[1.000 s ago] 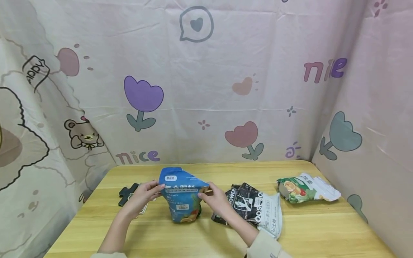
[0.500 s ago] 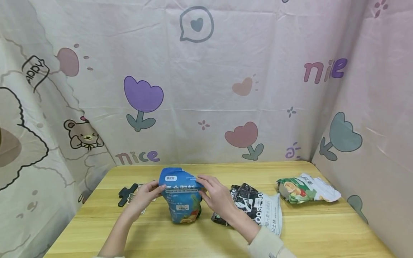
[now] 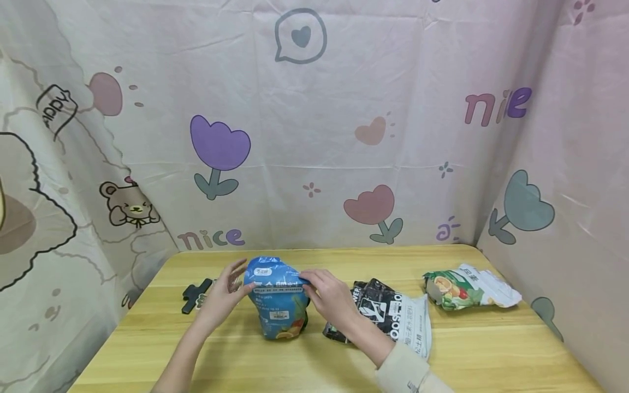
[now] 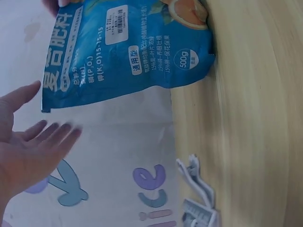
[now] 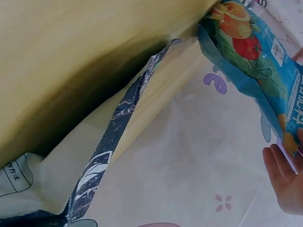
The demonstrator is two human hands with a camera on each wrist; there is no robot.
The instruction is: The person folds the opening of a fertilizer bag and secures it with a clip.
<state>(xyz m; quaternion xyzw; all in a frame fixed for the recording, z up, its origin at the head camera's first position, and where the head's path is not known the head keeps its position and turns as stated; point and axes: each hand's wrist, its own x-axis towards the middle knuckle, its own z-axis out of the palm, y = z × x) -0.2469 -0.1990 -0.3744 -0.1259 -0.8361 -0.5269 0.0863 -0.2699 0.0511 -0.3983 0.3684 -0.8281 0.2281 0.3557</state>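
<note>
We have the blue bag (image 3: 278, 301) upright on the counter (image 3: 265, 367), just left of the black bag (image 3: 377, 303). Our right hand (image 3: 332, 298) pinches the blue bag's top edge; our left hand's (image 3: 222, 297) grip is spread. With that side unsupported, a slipping pinch could let it tip.

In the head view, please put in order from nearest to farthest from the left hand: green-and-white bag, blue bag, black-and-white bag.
1. Blue bag: just right of the left hand.
2. Black-and-white bag: farther right, past the blue bag.
3. Green-and-white bag: at the far right.
</note>
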